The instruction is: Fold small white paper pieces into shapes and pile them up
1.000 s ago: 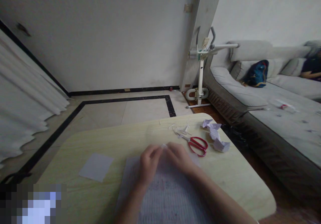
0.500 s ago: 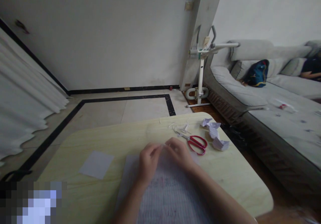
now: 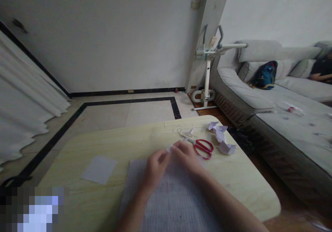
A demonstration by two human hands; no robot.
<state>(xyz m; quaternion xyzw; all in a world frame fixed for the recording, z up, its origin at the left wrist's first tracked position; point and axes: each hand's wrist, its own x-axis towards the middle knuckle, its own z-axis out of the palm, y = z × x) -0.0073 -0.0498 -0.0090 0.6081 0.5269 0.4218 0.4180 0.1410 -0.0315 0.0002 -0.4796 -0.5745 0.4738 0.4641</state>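
Note:
My left hand (image 3: 157, 164) and my right hand (image 3: 184, 154) meet above the far end of a large written sheet of paper (image 3: 168, 204). Between their fingertips is a small piece of white paper (image 3: 169, 149), pinched from both sides; most of it is hidden by my fingers. Red-handled scissors (image 3: 203, 148) lie just right of my right hand, blades pointing left, beside thin paper scraps (image 3: 190, 132). A square of white paper (image 3: 100, 169) lies flat on the table to the left.
Several folded paper pieces (image 3: 220, 135) sit near the right edge of the pale wooden table (image 3: 246, 187). Beyond that edge stands a grey sofa (image 3: 293, 121) with a blue backpack (image 3: 266, 75) and a seated person. White exercise equipment (image 3: 207, 76) stands behind the table.
The white paper shows a little more between my fingertips, and my fingers have shifted slightly around it. The scissors, paper square and folded pieces stay in place on the table.

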